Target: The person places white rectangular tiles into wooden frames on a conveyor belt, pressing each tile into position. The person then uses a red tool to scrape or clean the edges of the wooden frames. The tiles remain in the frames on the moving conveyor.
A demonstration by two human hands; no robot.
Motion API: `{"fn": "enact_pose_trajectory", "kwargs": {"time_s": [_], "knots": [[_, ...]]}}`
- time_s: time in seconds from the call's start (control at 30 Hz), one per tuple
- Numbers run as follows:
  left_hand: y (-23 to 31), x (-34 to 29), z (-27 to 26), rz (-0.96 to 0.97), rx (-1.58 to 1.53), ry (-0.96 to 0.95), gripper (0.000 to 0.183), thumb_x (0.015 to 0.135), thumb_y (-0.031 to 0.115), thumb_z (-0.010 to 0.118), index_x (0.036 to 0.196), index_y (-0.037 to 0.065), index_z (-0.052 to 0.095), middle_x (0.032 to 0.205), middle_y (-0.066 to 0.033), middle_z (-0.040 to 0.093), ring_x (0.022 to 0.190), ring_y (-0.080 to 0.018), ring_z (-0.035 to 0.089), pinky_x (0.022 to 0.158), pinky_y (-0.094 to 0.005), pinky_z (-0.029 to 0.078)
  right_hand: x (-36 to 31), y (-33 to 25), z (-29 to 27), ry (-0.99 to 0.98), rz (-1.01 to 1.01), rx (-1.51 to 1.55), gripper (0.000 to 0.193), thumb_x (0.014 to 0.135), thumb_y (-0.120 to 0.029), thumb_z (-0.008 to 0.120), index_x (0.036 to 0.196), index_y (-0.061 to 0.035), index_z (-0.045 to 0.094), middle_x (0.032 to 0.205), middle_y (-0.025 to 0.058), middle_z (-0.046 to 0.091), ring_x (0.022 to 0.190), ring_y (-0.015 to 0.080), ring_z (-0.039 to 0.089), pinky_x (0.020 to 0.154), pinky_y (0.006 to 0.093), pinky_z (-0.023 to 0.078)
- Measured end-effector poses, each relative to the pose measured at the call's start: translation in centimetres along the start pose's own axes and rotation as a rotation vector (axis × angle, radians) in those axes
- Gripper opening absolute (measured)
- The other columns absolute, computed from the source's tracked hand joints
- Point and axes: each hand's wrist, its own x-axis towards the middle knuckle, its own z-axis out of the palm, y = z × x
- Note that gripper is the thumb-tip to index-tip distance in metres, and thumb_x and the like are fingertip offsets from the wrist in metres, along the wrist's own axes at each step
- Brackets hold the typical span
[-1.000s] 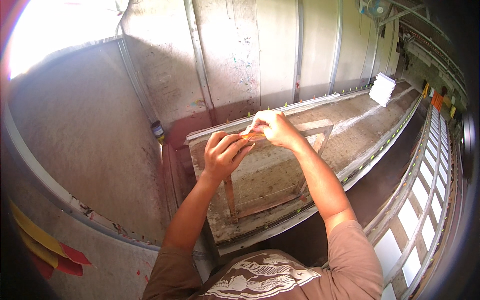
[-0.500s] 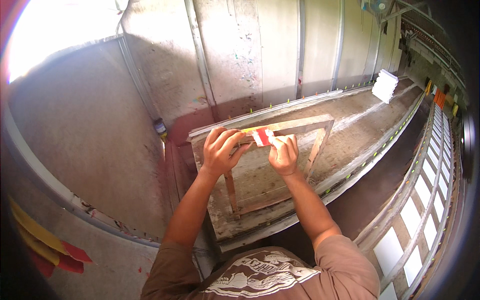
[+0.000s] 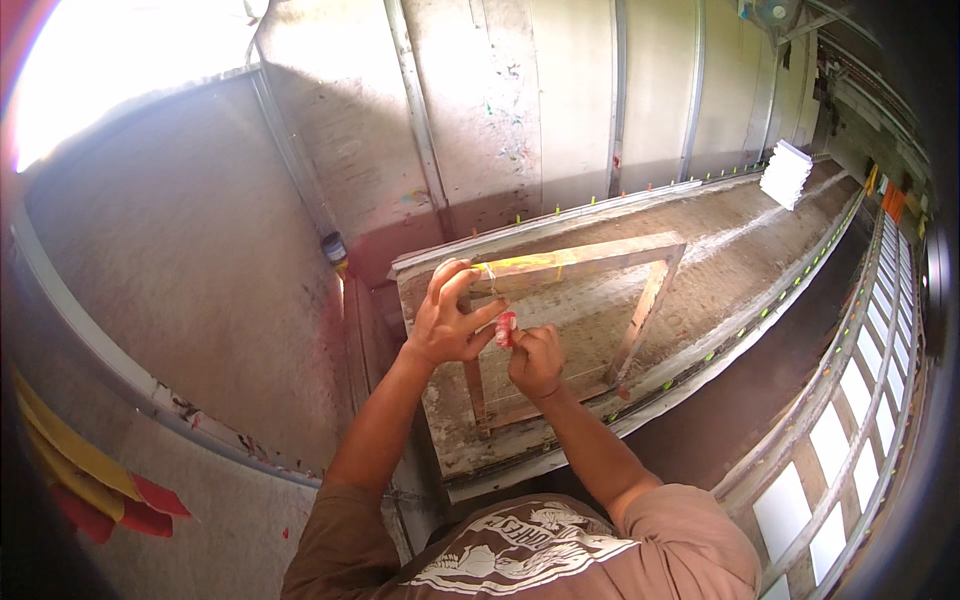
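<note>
My left hand is at the upper left corner of a wooden frame, its fingers bent over the corner. One of its digits stretches toward a small red-and-white piece, whose kind I cannot make out. My right hand pinches that piece from the right, in front of the frame's opening. A thin pale strand hangs by the top bar, beside my left fingers. Yellow marks show on that bar. Beneath the frame runs a long, stained worktable.
A white stack stands at the table's far end. To the right, white sheets lie along another long table behind a rail. A stained wall rises beyond the worktable. A small container sits near the wall; yellow and red cloths are at lower left.
My right hand has moved down and left with the red-and-white piece, which has come away from the top bar and looks more bunched. My left hand stays at the frame's corner.
</note>
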Motion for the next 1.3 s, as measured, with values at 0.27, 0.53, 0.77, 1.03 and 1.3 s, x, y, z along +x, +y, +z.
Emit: {"fn": "enact_pose_trajectory", "kwargs": {"time_s": [0.27,0.53,0.77,1.03,1.3], "knots": [[-1.0,0.1,-1.7,-0.003,-0.082,-0.085,0.037,0.070,0.023,0.082,0.106,0.017,0.077,0.134,-0.0166,0.047,0.130,-0.0414,0.052,0.106,-0.0493,0.051,-0.4,-0.9,1.1,-0.040,-0.069,0.052,0.025,0.076,0.006,0.069,0.098,-0.0053,0.065,0.087,0.0112,0.064,0.071,0.0307,0.060,0.060,0.0415,0.047],[-1.8,-0.6,0.1,-0.044,-0.078,0.094,0.028,0.072,0.013,0.085,0.098,0.010,0.074,0.126,-0.0126,0.059,0.124,-0.0354,0.060,0.100,-0.0443,0.056,6.8,-3.9,-1.7,-0.122,-0.220,0.147,0.023,0.076,0.005,0.072,0.097,-0.0015,0.065,0.090,0.0119,0.064,0.076,0.0287,0.063,0.064,0.0399,0.052],[-1.0,1.3,0.4,-0.209,-0.132,0.259,0.015,0.079,0.002,0.078,0.089,-0.001,0.067,0.099,-0.0137,0.070,0.096,-0.0354,0.069,0.085,-0.0421,0.057,14.8,-0.8,-2.0,-0.150,-0.241,0.066,0.024,0.076,0.011,0.065,0.098,0.0018,0.065,0.086,0.0132,0.060,0.079,0.0323,0.061,0.073,0.0436,0.052],[1.1,3.9,0.2,-0.296,-0.018,0.224,0.014,0.082,0.010,0.081,0.088,0.003,0.070,0.088,-0.0089,0.065,0.080,-0.0277,0.060,0.070,-0.0386,0.049,16.4,3.7,-2.3,-0.249,-0.067,0.093,0.014,0.085,0.005,0.067,0.097,0.0001,0.063,0.086,0.0135,0.061,0.082,0.0360,0.058,0.072,0.0439,0.049],[-0.4,4.0,-0.3,-0.326,-0.153,0.110,0.019,0.078,0.018,0.085,0.093,0.010,0.077,0.088,-0.0058,0.062,0.084,-0.0267,0.057,0.074,-0.0393,0.047,14.1,5.8,-2.9,-0.223,-0.041,0.037,0.014,0.084,0.007,0.069,0.096,0.0026,0.063,0.084,0.0162,0.060,0.080,0.0365,0.057,0.072,0.0445,0.048]]}}
